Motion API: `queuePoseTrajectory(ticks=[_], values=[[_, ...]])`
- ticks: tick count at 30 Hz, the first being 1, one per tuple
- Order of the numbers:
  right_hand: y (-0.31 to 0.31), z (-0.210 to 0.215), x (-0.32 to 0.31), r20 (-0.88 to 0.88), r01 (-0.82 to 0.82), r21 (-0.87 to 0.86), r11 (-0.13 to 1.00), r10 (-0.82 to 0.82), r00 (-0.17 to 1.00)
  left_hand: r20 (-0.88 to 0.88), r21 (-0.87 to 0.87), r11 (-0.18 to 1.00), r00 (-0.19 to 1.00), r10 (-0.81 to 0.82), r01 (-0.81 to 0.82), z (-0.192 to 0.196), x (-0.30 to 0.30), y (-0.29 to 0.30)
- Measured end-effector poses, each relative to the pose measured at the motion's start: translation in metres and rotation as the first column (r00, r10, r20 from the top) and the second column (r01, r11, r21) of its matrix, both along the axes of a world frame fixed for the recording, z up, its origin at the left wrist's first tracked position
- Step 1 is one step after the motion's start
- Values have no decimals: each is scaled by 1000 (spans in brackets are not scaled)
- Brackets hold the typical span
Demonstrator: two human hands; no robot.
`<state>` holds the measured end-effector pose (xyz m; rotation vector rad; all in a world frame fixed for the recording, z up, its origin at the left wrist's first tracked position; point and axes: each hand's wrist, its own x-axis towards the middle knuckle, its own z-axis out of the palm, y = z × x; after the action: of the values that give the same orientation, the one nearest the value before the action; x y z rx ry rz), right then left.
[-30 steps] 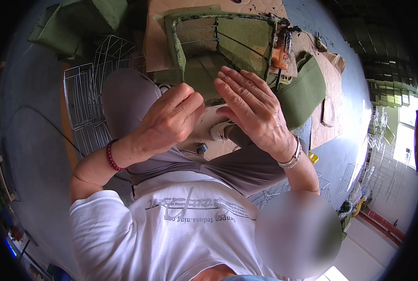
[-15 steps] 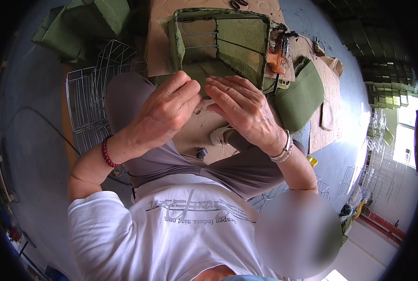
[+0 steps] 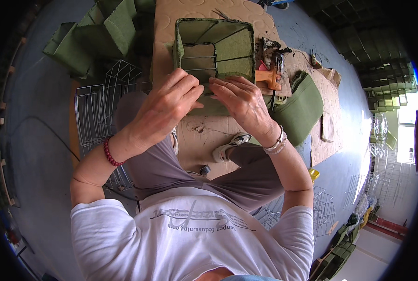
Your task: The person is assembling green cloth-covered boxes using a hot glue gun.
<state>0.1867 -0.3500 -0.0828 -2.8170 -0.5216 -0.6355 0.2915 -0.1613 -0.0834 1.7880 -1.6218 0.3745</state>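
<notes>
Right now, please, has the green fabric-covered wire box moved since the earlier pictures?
Yes, the box's right rim has shifted left, away from the orange-black tool.

Between the hands: a narrow gap separates left hand and right hand — the near side of the green box lies beyond.
Box mouth: room inside to reach down, though thin wires cross it.
Right of box: an orange tool sits just beside, green fabric nearer the person.
Left side: the knee and wire racks block a low sweep.
Below the hands: bare cardboard gives passage — a shoe narrows it.
</notes>
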Motion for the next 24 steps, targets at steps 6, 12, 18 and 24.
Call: queuePoseTrajectory(ticks=[6, 12, 18, 24], values=[[1, 6, 5, -67, 30, -3, 1000, -30, 997, 114, 114, 989, 991, 77, -90, -5, 9, -2], [7, 1, 9, 60, -63, 14, 998, 62, 996, 26, 43, 999, 1000, -13, 12, 7, 15, 3], [-28, 33, 17, 19, -61, -255, 965, 69, 997, 415, 150, 984, 897, -151, 97, 26, 44, -4], [-25, 38, 21, 187, 82, -215, 973, -41, 982, 232, 64, 978, 950, -209, 200, 28, 71, -33]])
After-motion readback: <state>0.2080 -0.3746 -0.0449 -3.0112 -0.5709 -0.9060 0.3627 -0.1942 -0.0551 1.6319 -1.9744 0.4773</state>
